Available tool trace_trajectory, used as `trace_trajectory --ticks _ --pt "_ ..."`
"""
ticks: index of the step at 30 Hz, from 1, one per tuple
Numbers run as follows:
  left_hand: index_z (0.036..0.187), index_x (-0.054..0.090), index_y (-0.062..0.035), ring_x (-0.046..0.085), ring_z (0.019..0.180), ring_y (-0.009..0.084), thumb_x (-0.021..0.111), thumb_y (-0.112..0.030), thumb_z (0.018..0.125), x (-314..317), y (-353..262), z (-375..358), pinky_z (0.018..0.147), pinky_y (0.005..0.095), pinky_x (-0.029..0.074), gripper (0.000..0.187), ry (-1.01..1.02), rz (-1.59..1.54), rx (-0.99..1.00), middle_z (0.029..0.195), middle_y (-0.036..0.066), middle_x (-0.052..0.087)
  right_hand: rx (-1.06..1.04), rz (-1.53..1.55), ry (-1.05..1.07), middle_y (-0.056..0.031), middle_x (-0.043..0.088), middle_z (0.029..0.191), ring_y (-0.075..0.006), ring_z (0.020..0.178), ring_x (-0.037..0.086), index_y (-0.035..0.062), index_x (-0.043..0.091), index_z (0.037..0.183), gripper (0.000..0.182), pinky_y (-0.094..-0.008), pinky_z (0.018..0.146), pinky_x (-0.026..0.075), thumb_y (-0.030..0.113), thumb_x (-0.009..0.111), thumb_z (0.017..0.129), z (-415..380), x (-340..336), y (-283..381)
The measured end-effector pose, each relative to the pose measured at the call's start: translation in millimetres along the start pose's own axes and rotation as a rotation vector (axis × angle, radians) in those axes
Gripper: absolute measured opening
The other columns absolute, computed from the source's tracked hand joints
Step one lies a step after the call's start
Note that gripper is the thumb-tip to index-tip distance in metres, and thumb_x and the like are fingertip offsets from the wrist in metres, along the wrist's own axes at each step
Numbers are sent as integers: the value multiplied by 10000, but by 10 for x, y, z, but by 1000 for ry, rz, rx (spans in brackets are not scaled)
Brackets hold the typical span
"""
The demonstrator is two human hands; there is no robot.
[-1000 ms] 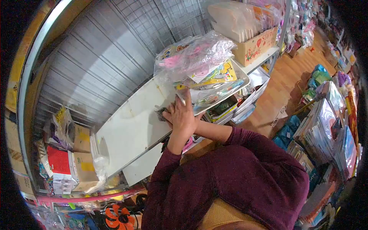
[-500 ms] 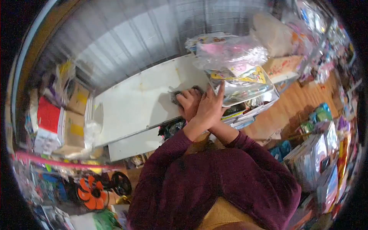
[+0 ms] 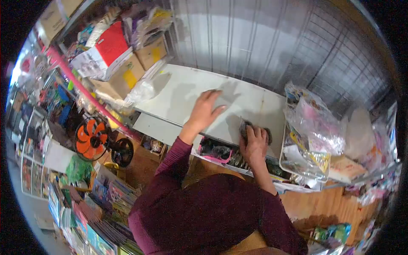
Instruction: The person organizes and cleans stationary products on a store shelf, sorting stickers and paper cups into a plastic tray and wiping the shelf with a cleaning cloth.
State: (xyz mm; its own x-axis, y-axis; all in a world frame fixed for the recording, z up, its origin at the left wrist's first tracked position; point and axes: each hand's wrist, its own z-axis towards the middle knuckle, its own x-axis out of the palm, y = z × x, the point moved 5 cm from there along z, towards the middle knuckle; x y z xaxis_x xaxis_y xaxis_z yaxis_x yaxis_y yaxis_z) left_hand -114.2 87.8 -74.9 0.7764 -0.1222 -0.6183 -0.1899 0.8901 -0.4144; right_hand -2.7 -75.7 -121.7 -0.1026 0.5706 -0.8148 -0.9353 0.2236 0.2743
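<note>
My right hand [image 3: 255, 145] is closed over a dark grey crumpled cloth [image 3: 268, 134], pressed on the right part of a white shelf top [image 3: 187, 91]. Its fingers bend over the cloth and hide part of it. To the left, my left hand [image 3: 205, 111] is open, thumb and fingers apart, holding nothing. It appears to hover over the shelf, with its shadow falling behind it. Right of my right hand stands a white tray [image 3: 284, 158] with plastic-wrapped packets [image 3: 316, 123] piled on it.
Cardboard boxes [image 3: 123, 76] and a red-and-white box [image 3: 111, 44] stand at the shelf's left end. Below the shelf front is a pink-rimmed basket [image 3: 216, 159]. An orange-bladed fan [image 3: 91, 139] is at lower left. Stacked books [image 3: 91, 225] lie nearer.
My arms have uncrossed. My left hand has moved away from the tray to the left, while my right hand keeps hold of the cloth, now nearer the tray. The view has turned left.
</note>
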Motion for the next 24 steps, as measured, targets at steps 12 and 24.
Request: trace_trajectory --ticks 12,24 --pt "988 551 0 478 990 342 643 -177 709 -59 620 -466 860 412 381 343 -39 342 -277 1034 173 530 -109 64 56 -177 507 1060 -374 1017 437 42 536 1061 413 -462 879 346 183 632 685 28 30 30" --pt "962 546 -5 480 992 326 640 -201 708 -81 598 -475 870 398 380 334 -51 320 -291 1030 168 517 -147 85 33 -190 507 1043 -395 967 444 16 525 1049 387 -474 847 359 156 619 700 33 6 81"
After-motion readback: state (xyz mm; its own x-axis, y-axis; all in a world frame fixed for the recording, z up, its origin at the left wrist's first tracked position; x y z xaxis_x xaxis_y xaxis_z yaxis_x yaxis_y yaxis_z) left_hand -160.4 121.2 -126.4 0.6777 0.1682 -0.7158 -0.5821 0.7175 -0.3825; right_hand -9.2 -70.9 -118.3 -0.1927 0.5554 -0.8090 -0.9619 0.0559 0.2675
